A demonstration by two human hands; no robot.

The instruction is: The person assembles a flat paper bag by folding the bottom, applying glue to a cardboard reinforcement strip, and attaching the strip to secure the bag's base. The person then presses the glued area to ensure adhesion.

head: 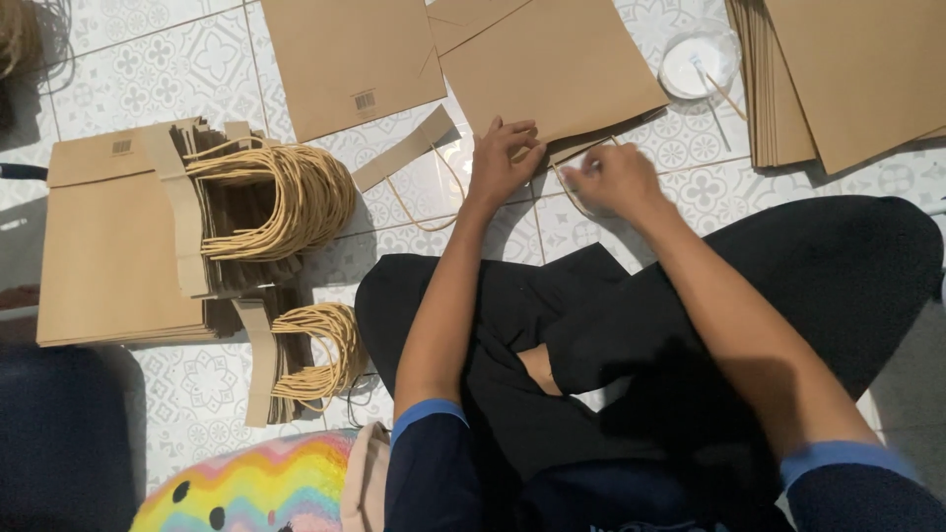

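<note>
On the tiled floor (pixel 187 69): a person sits cross-legged over a flat brown paper bag (pixel 552 74)
Left hand (pixel 501 158): fingers spread flat, pressing on the bag's lower edge, gripping nothing
Right hand (pixel 611 179): blurred, fingers curled at the bag's edge over a thin cord handle (pixel 426 212); I cannot tell whether it pinches the cord
Paper strip (pixel 404 150): lies slanted just left of the left hand, its cord looping toward the knee
Doing it well: hold the bag still with the flat palm, keep the cord ends even under the edge, press along the whole strip
Finished stack (pixel 108 246): left of the person, rope handles (pixel 296 202) fanned out
Dish (pixel 698 64): small round white one, near the bag's right corner
Blank sheets (pixel 838 79): piled at the upper right
</note>
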